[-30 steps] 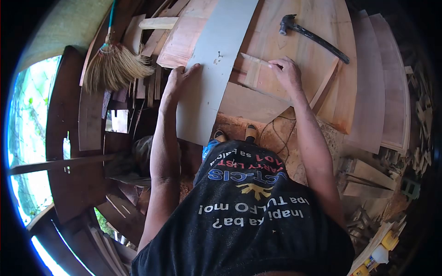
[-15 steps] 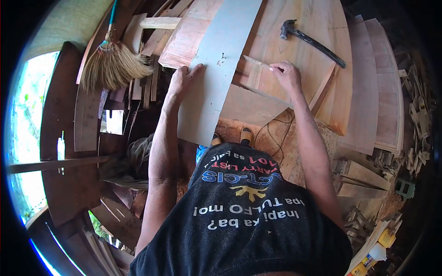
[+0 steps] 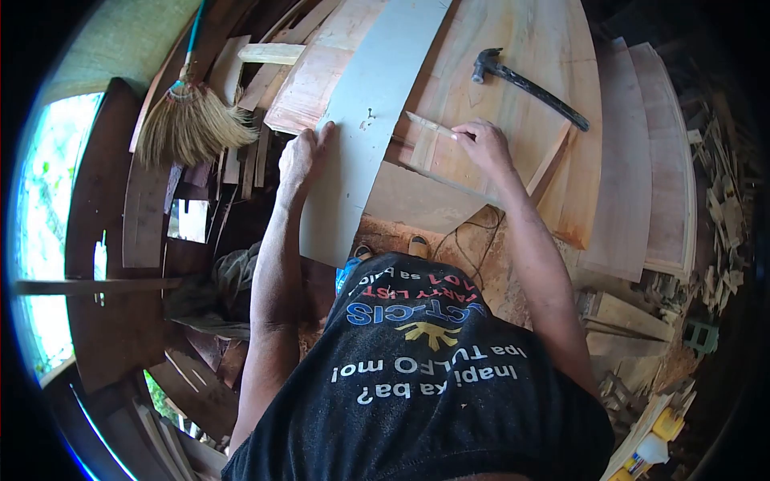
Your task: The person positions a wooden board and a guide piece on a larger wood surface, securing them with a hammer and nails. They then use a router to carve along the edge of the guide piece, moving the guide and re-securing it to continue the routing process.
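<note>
Overhead view, clock positions taken from ctr of view. L hand [image 3: 303, 159], btwn 10 and 11 o'clock, grips the near long edge of a pale grey board [image 3: 353, 160]; one digit lies on the face, the others partly hidden. The board runs from ctr up twd 12 o'clock, w/ small dark marks on its face. R hand [image 3: 487, 146], btwn 1 and 2 o'clock, pinches a thin wooden strip [image 3: 431, 124] btwn thumb & fingers; its free end pts to 10 o'clock, just beside the board's edge. Wooden worktop [image 3: 449, 88] lies below the strip. Hammer [image 3: 533, 90], approx 1 to 2 o'clock, rests on the worktop, beyond the R hand, head twd 12 o'clock side, handle slanting twd 4 o'clock. Broom [image 3: 192, 120] at 10 o'clock, bristles down. Thin wood panels [image 3: 618, 160] btwn 2 and 3 o'clock; wood scraps [image 3: 726, 216] approx 3 o'clock.
</note>
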Demonstrator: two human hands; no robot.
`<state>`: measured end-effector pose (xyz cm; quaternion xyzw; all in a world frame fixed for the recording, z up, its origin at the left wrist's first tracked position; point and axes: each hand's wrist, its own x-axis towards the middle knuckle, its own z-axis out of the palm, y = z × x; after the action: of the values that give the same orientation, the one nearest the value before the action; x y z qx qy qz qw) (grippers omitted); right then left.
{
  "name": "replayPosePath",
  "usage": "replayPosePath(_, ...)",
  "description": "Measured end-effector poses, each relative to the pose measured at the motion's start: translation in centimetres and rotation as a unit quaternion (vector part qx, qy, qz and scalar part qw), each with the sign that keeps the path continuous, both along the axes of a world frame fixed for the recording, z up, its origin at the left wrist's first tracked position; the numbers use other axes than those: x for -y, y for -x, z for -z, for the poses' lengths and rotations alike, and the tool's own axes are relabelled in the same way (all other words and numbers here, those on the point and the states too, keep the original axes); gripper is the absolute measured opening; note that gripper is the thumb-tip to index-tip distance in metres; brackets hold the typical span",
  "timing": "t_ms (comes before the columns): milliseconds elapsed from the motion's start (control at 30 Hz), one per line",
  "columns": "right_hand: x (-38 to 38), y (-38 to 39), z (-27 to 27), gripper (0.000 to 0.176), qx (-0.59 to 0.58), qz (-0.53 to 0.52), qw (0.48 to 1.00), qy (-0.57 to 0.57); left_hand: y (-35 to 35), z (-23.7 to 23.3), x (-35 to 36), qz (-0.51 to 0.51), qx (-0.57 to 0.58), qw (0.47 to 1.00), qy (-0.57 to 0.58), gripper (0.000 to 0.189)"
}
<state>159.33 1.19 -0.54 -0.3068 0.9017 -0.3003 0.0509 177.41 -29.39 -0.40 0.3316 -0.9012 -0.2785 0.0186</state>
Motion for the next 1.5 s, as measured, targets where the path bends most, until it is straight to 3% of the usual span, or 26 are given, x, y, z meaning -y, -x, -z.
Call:
replayPosePath(33, -0.5, 0.9, -0.5, 0.018, 0.047, -0.018, 0.999, 0.011, 0.0, -0.1, -0.1, -0.002, 0.002, 1.0, 0.003, 0.072)
replayPosePath(100, -1.9, 3.4, -2.2, 0.028, 0.013, 0.014, 0.998, 0.061, 0.0, -0.2, -0.3, -0.014, 0.012, 1.0, 0.008, 0.072)
replayPosePath(167, -5.3, 9.0, -1.7, 0.04, -0.167, 0.037, 0.984, 0.046, 0.2, -0.6, -0.6, -0.03, 0.028, 0.999, 0.011, 0.071)
replayPosePath(300, -11.1, 17.7, -0.8, 0.054, -0.248, 0.124, 0.955, -0.103, 0.1, -1.4, -0.9, -0.027, 0.02, 0.999, 0.008, 0.07)
replayPosePath(500, -13.8, 23.2, -1.0, 0.046, -0.08, 0.027, 0.979, -0.186, 0.3, -0.1, -0.3, -0.027, 0.017, 0.999, 0.017, 0.072)
replayPosePath(633, -11.6, 20.5, -6.4, 0.038, -0.029, -0.009, 0.959, -0.283, 0.3, -0.3, -0.6, -0.037, 0.026, 0.999, 0.012, 0.074)
replayPosePath(767, -10.6, 12.1, -11.2, 0.033, 0.031, 0.07, 0.97, -0.231, 0.4, 0.3, -0.1, -0.027, 0.019, 0.999, 0.032, 0.075)
replayPosePath(833, -13.0, 7.6, -7.1, 0.037, 0.112, 0.047, 0.993, 0.008, 0.4, 0.4, -0.2, -0.035, -0.011, 0.999, 0.032, 0.07)
replayPosePath(900, -11.8, 0.4, -6.2, 0.047, 0.344, 0.03, 0.921, 0.179, 0.4, -0.4, -0.3, -0.036, 0.012, 0.999, -0.008, 0.071)
replayPosePath(967, -9.2, -6.0, -6.8, 0.051, 0.445, -0.006, 0.857, 0.262, 0.3, 0.0, -0.2, -0.03, 0.012, 0.999, -0.007, 0.072)
replayPosePath(1267, -2.9, -17.0, -4.2, 0.041, 0.543, 0.136, 0.749, 0.355, 0.3, -0.2, -0.2, -0.002, 0.001, 1.0, 0.019, 0.072)
replayPosePath(1500, 3.6, -21.5, -3.4, 0.036, 0.494, 0.195, 0.738, 0.416, 0.1, 0.1, 0.1, 0.014, -0.012, 1.0, 0.005, 0.075)
